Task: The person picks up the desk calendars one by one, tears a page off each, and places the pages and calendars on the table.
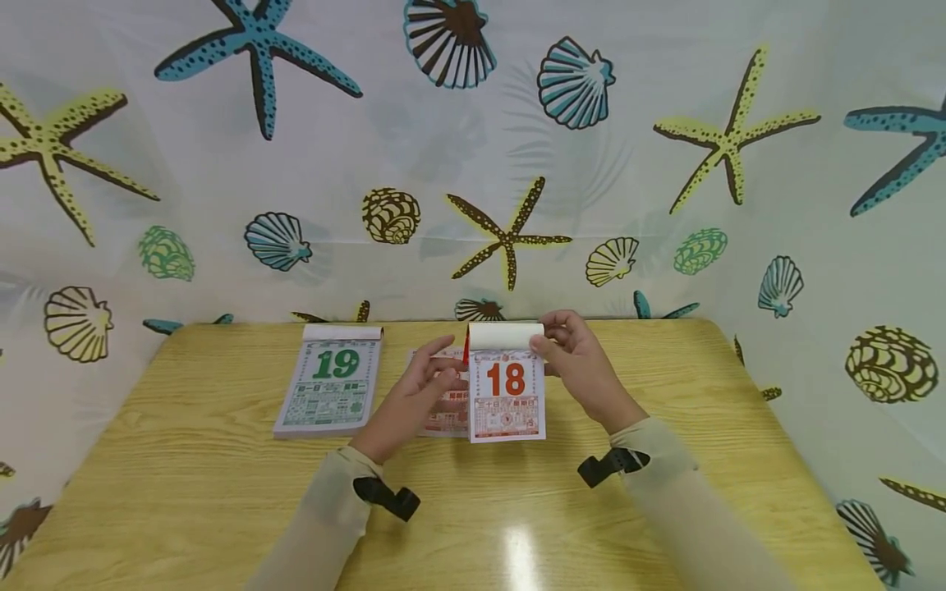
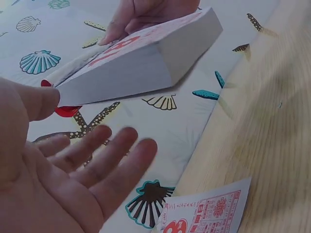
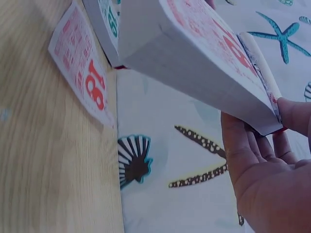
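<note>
A person's right hand point(image 1: 580, 365) grasped a thick tear-off calendar pad point(image 1: 506, 414) by its upper right corner, the thumb on the front and the fingers behind. The pad, printed with a large red 18, was raised off a wood-grain table point(image 1: 636, 533), its face toward the head camera, with a rolled white strip point(image 1: 506, 336) across the top.

The left hand point(image 1: 414, 398) was at the pad's left side, palm turned toward it, fingers spread and released; whether the thumb, close to the pad's corner, touched it could not be told.

Below the left hand, partly hidden behind the pad, a loose calendar sheet point(image 1: 447, 423) with a matching red 18 lay on the table. To its left, well apart from the raised pad, lay a second calendar pad point(image 1: 328, 394) showing a green 19. Black bands point(image 1: 384, 497) circled both wrists over pale sleeves point(image 1: 318, 525), and a white cloth point(image 1: 332, 148) patterned with starfish and seashells hung behind the table.
</note>
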{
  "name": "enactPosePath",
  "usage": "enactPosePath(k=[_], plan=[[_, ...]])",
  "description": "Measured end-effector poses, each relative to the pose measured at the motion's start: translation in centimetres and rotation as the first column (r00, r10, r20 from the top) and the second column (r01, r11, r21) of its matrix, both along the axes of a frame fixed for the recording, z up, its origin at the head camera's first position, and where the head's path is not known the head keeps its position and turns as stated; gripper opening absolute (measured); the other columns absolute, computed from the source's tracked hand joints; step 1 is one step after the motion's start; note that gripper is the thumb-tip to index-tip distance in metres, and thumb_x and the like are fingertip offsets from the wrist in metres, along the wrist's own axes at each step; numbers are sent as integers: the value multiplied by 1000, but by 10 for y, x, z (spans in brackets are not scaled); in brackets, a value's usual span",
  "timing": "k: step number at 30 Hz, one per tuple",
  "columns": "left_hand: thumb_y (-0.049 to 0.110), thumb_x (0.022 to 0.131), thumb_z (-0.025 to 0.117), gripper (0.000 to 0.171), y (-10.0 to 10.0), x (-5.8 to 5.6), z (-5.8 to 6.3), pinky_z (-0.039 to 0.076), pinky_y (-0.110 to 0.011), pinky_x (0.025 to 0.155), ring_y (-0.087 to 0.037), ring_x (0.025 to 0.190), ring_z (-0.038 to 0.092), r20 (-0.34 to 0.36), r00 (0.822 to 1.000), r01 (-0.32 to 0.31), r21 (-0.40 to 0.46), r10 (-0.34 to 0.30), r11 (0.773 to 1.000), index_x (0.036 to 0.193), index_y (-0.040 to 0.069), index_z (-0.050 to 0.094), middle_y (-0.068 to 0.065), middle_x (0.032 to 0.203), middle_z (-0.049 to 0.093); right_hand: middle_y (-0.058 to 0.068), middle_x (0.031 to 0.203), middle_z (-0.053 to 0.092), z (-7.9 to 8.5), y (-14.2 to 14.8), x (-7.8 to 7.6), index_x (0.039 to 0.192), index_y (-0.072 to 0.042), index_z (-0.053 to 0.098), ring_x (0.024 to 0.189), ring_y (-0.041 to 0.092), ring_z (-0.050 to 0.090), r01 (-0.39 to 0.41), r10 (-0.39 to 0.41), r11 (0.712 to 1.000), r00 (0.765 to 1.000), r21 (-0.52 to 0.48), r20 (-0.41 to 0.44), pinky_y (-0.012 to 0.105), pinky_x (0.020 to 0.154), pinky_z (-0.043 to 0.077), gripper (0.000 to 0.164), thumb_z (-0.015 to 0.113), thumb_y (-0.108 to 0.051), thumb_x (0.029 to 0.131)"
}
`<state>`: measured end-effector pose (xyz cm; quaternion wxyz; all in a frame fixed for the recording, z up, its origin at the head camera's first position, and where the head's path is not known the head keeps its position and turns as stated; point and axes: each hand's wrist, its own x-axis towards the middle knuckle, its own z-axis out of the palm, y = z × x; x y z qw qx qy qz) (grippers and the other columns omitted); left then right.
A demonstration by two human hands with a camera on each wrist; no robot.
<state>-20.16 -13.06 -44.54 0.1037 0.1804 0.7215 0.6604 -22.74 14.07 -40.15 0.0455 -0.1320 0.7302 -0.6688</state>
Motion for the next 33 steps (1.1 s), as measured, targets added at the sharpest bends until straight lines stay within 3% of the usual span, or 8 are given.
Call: enactPosePath(k=[10,17,20,23,25,28,31,33], plan=[[34,110,51,61,-6,3,1,57,-48,90,-29,113,66,58,995,69,114,-76,991,163,31,22,-17,136,58,19,123,60,-1,-18,7,136,0,44,103,22,66,-25,25,997,1000,-68,-2,38,84,60,33,57,-9,107],[33,112,45,53,-6,4,0,59,-43,88,-28,113,67,109,989,84,155,-102,984,161,22,27,-20,137,57,20,126,59,-3,-25,6,141,4,41,106,26,66,-46,47,997,999,-68,11,42,87,59,40,57,-12,108],[29,113,44,47,-6,5,0,59,-41,87,-27,110,68,104,992,59,177,-78,982,157,19,32,-19,133,59,21,134,56,-3,-29,8,144,1,40,117,31,62,-22,22,1000,1000,-10,-15,45,95,56,43,57,-14,108],[28,113,44,45,-5,5,-3,59,-40,86,-24,107,68,98,994,29,181,-48,983,155,19,35,-17,132,60,18,145,50,-3,-34,15,149,-1,38,133,31,52,77,-43,982,981,174,-188,47,110,46,51,60,-18,106],[29,113,43,44,-3,4,-5,58,-40,86,-24,106,67,97,995,6,178,-23,984,155,19,35,-18,132,61,17,145,50,-2,-38,23,147,0,42,136,30,48,168,-32,930,923,327,-382,46,115,40,51,62,-16,103],[31,113,41,43,-2,3,-8,57,-40,87,-24,108,66,109,994,-48,169,30,985,155,21,33,-16,134,61,15,131,60,2,-47,39,133,2,56,124,29,55,278,123,828,758,488,-641,45,109,45,41,67,-13,97],[35,113,40,45,-3,2,-11,56,-36,89,-23,113,64,130,989,-99,184,76,978,155,22,31,-15,137,59,11,116,66,5,-59,54,118,-2,65,109,27,60,318,324,744,597,587,-734,41,97,51,32,75,-13,90],[37,113,39,46,-4,2,-12,56,-34,90,-22,116,63,147,985,-121,199,93,973,156,22,31,-15,140,58,9,116,66,5,-68,63,118,-4,67,107,25,61,348,416,676,547,649,-727,39,93,52,36,80,-18,87]])
